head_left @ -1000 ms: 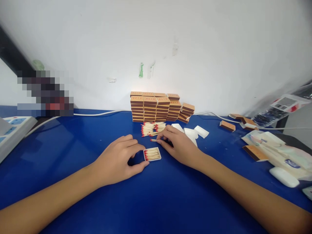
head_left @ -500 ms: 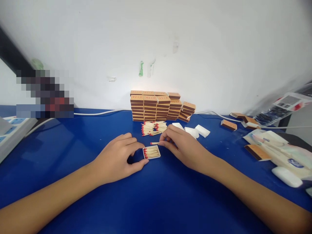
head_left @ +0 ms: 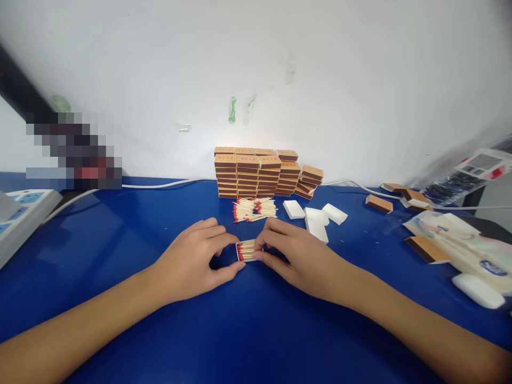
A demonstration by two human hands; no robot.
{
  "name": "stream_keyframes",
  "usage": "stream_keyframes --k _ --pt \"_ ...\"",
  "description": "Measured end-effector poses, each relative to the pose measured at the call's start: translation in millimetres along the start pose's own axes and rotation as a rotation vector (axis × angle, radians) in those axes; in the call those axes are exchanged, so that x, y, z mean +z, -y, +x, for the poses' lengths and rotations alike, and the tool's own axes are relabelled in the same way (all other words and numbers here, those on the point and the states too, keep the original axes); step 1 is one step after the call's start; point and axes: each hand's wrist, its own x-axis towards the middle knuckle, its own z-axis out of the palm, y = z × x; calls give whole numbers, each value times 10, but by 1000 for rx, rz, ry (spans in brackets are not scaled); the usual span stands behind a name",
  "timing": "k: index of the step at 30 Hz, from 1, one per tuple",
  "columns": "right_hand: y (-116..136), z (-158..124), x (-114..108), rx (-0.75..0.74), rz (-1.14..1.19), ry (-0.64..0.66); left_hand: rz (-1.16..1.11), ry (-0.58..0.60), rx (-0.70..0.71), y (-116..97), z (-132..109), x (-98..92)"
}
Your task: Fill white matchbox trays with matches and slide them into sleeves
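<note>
"Our left hand (head_left: pixel 196 260)?"
"Fingers parted, gripping the matchbox tray (head_left: pixel 248 260) by its left end, nearer than the loose matches (head_left: pixel 266 209)."
"Our right hand (head_left: pixel 295 257)?"
"Nearly pinched at its right end; holding what, we can't tell."

No word or number can be read for certain. Short rows of red characters stand on the tops of the boxes (head_left: pixel 248 178) by the back edge of the table (head_left: pixel 256 330), too small to make out. Pale lettering in a blue oval (head_left: pixel 493 268) on the pack (head_left: pixel 452 240) near the right edge, and the label (head_left: pixel 482 162) on the bag (head_left: pixel 444 191) at the back right corner, are blurred.
</note>
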Motion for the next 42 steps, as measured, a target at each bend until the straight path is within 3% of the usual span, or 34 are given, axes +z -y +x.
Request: stream_keyframes --k 12,21,26,31,42 --pt "-109 31 -2 -46 20 -40 -11 39 5 -3 -10 -12" --pt "-43 73 64 125 132 -123 -28 40 8 -1 -4 -8" --pt "-223 78 103 74 -3 -218 -28 38 9 -14 -5 3" --pt "-439 105 137 87 -143 -180 -31 33 15 -12 -19 15" --pt "-440 135 141 70 -115 -198 -38 44 13 -12 -15 7"
